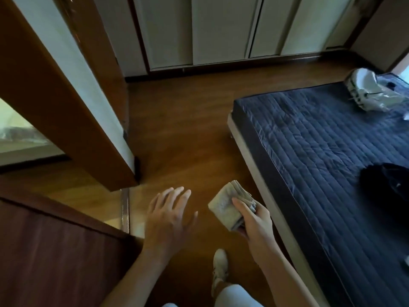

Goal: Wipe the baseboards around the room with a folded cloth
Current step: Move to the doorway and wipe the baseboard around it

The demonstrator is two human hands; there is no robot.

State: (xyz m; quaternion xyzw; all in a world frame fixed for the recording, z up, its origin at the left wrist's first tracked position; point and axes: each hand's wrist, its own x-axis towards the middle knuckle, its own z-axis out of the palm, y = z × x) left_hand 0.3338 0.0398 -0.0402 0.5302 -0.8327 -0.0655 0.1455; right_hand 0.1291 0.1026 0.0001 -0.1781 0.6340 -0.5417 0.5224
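My right hand grips a folded beige cloth, held above the wooden floor near the bed's corner. Just left of the cloth, my left hand hovers with fingers spread, holding nothing and not touching the cloth. A dark baseboard runs along the foot of the far wall under the white closet doors. Another short dark strip of baseboard shows at the bottom of the white wall corner on the left.
A low bed with a dark blue quilted mattress fills the right side, with a white bag and a black item on it. A brown open door stands left. My white shoe is on the wooden floor.
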